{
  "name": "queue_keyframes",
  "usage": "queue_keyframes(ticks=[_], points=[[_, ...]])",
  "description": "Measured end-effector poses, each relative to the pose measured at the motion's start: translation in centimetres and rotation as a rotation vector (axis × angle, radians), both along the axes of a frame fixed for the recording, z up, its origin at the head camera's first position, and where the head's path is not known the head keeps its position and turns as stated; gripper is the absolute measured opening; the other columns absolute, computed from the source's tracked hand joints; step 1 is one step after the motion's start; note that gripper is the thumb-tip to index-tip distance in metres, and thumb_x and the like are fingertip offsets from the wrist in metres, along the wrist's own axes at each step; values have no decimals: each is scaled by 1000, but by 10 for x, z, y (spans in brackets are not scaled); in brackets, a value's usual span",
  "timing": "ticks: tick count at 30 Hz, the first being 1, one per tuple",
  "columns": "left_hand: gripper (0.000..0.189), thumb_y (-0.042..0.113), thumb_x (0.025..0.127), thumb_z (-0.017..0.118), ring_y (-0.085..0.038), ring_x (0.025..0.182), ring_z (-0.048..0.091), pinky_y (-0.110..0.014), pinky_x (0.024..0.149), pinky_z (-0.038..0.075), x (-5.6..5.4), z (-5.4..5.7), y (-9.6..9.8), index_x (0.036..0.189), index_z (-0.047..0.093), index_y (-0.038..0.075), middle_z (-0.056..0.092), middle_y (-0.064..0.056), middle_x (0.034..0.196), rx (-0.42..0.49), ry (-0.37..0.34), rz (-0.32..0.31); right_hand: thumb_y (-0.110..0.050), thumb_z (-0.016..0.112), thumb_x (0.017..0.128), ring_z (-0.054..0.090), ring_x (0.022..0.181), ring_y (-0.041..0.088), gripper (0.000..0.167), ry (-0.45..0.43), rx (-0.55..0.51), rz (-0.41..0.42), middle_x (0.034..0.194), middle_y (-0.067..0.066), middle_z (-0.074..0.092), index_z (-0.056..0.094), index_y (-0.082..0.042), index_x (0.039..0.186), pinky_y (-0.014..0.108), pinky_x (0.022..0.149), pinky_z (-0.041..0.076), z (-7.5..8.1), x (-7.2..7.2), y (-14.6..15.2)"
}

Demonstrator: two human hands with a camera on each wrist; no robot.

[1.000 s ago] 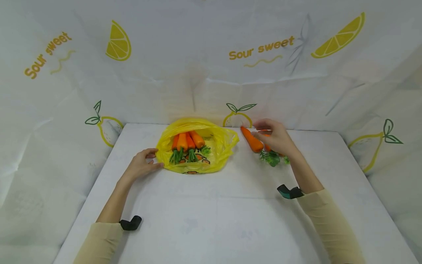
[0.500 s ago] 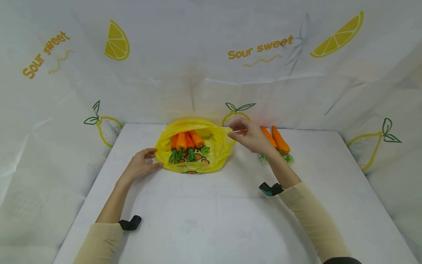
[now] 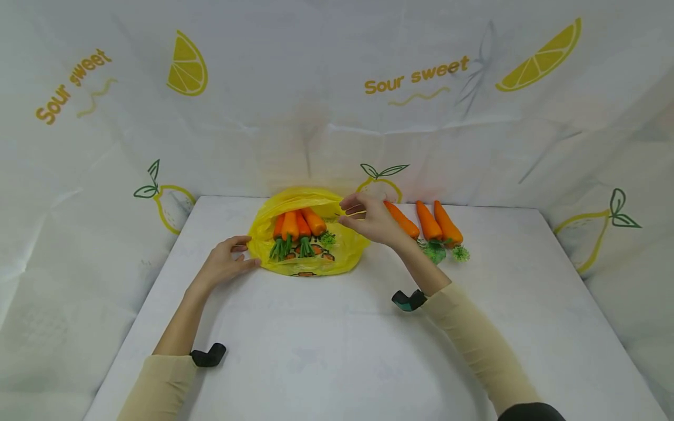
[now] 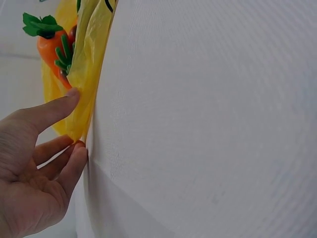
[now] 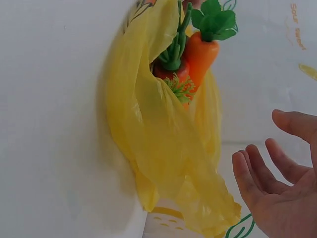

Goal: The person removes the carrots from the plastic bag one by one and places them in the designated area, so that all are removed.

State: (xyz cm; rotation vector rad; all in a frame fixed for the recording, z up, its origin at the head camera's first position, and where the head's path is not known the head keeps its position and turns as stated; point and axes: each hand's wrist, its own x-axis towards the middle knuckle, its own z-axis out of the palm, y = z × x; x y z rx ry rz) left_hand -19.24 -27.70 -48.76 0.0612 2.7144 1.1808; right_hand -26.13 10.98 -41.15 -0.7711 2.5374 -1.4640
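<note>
White table [image 3: 337, 351]: one yellow bag [image 3: 344, 248] is holding carrots [image 3: 291, 225]. Our left hand [image 3: 226, 260] is touching it, our right hand [image 3: 371, 219] hovering near, fingers wide on both.

On the white lemon-print backdrop [image 3: 295, 76], orange "Sour sweet" lettering [image 3: 74, 86] is slanting above-left of the yellow plastic bag [image 3: 350, 245], and a second "Sour sweet" line [image 3: 416, 76] is running above and to its right.
</note>
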Motion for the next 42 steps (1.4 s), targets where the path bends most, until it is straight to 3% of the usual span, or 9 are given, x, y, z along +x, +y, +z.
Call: queue_keyframes(ticks=[15, 30, 42], points=[[77, 32, 97, 83, -46, 143, 57, -58, 116, 55, -1, 0, -1, 158, 50, -3, 58, -30, 154, -2, 1, -1, -16, 77, 101, 71, 124, 40, 44, -25, 88, 9, 137, 24, 69, 63, 7, 137, 48, 107, 62, -32, -10, -38], [77, 30, 97, 83, -47, 142, 58, -58, 115, 55, 1, 0, -1, 157, 49, -4, 57, -30, 156, -5, 13, -3, -18, 80, 99, 69, 124, 39, 49, -37, 173, 22, 138, 24, 69, 62, 5, 139, 47, 108, 61, -49, -20, -56], [77, 30, 96, 83, -47, 141, 59, -58, 114, 56, 1, -2, -1, 157, 50, -4, 57, -30, 156, -10, 30, -2, -19, 81, 99, 68, 127, 37, 53, -56, 220, -32, 141, 24, 68, 58, 1, 142, 47, 110, 60, -61, -25, -65]])
